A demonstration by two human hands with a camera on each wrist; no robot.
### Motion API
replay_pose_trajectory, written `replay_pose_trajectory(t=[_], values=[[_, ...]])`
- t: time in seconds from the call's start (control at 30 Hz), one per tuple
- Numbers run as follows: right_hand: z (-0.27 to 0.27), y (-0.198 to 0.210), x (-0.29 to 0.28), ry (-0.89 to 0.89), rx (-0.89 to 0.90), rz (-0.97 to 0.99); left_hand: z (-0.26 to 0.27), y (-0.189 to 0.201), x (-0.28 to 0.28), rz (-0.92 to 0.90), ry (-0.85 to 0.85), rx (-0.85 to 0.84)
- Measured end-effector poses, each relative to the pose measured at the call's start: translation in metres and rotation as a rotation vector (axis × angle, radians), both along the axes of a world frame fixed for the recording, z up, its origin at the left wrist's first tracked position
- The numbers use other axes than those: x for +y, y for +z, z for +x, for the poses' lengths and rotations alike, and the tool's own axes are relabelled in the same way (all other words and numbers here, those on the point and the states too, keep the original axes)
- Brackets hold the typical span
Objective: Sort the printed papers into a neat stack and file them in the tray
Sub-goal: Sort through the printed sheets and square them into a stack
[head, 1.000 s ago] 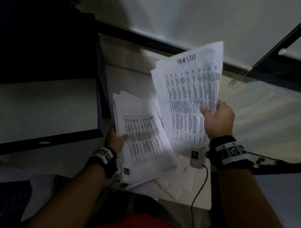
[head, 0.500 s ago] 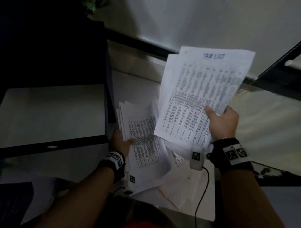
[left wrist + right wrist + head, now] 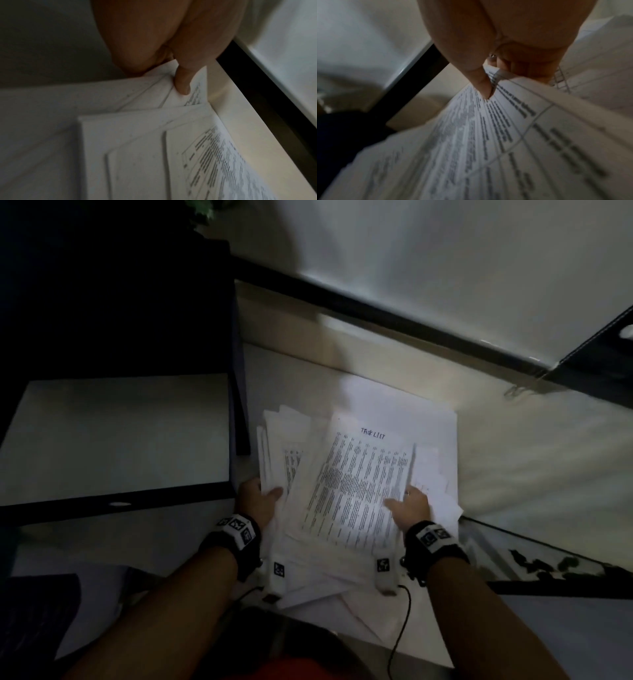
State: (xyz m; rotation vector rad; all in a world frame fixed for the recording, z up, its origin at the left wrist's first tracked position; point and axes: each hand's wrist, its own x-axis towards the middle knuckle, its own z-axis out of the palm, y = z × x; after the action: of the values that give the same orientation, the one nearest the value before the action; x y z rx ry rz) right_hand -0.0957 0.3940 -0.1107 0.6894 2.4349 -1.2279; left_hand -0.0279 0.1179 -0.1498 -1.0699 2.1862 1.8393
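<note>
A loose bundle of printed papers (image 3: 359, 491) lies low over the white table, its top sheet headed with handwriting and covered in columns of text. My left hand (image 3: 260, 498) grips the left bundle of sheets, thumb (image 3: 183, 81) on top and fingers beneath. My right hand (image 3: 407, 505) pinches the top printed sheets (image 3: 488, 135) at their right edge, thumb (image 3: 481, 83) above, fingers under. More sheets (image 3: 438, 474) fan out below and to the right. A black tray (image 3: 113, 501) with a pale floor sits to the left.
A tall dark block (image 3: 120, 302) rises behind the tray. A black rail (image 3: 376, 313) runs along the wall at the back. A dark strip (image 3: 548, 577) crosses on the right. A cable (image 3: 404, 625) hangs from my right wrist.
My right hand has brought the raised printed sheets down onto the bundle held by my left hand. The two bundles now overlap low over the table.
</note>
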Motion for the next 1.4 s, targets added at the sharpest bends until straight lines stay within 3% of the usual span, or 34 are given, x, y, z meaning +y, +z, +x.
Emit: replay_pose_trajectory(t=[0.13, 0.47, 0.53, 0.63, 0.73, 1.03, 1.23, 1.4], values=[[0.008, -0.004, -0.016, 0.216, -0.024, 0.187, -0.003, 0.002, 0.001, 0.045, 0.047, -0.01], [0.01, -0.002, -0.026, 0.508, -0.064, 0.198, -0.008, 0.005, 0.007, -0.071, -0.216, -0.059], [0.011, -0.007, -0.016, 0.466, -0.033, 0.197, -0.006, 0.006, 0.004, -0.09, -0.204, -0.046], [0.014, -0.014, 0.013, 0.296, -0.003, 0.464, 0.002, 0.006, -0.005, -0.073, -0.114, 0.039], [0.02, -0.023, 0.024, 0.432, -0.086, 0.627, 0.014, 0.001, -0.019, -0.041, -0.03, 0.026], [0.016, -0.029, 0.023, 0.315, 0.037, 0.297, 0.02, -0.01, -0.032, -0.051, -0.041, 0.006], [0.012, 0.026, 0.045, 0.052, 0.32, 0.199, 0.022, -0.031, -0.04, -0.073, -0.028, 0.004], [-0.002, 0.105, 0.046, 0.015, 0.628, 0.163, 0.02, -0.007, -0.021, -0.026, -0.04, 0.039]])
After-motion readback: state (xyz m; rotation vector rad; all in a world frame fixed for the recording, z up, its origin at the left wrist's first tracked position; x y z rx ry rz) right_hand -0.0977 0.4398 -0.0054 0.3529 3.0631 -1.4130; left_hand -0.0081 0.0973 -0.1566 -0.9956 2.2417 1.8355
